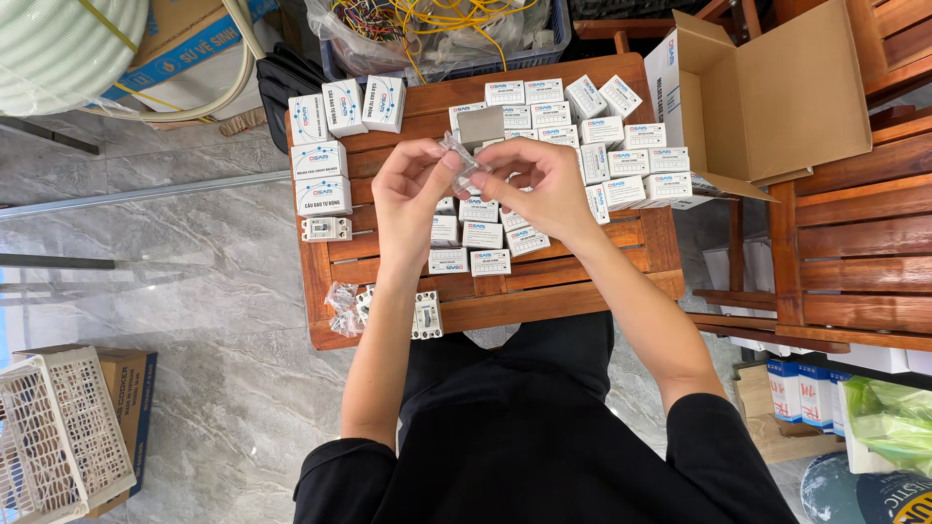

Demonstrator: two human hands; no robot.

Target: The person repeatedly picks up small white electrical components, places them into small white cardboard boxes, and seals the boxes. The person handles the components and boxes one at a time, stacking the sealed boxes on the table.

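Note:
Both my hands are raised above a small slatted wooden table [573,277]. My left hand [413,189] and my right hand [539,184] pinch a small clear plastic bag [460,157] between their fingertips. Just beyond the bag lies a grey-topped box [481,126]. Under and around my hands lie several small white boxes with blue print [485,235]. A white breaker-like device [426,315] sits near the table's front edge, beside crumpled clear bags [343,309]. Another white device [326,229] lies at the table's left.
An open cardboard carton [767,97] stands at the table's right. Taller white boxes [320,160] are stacked at the table's left. A bin of wires [437,29] is at the back, a wooden bench [854,243] at the right, a white plastic basket [53,437] on the floor at lower left.

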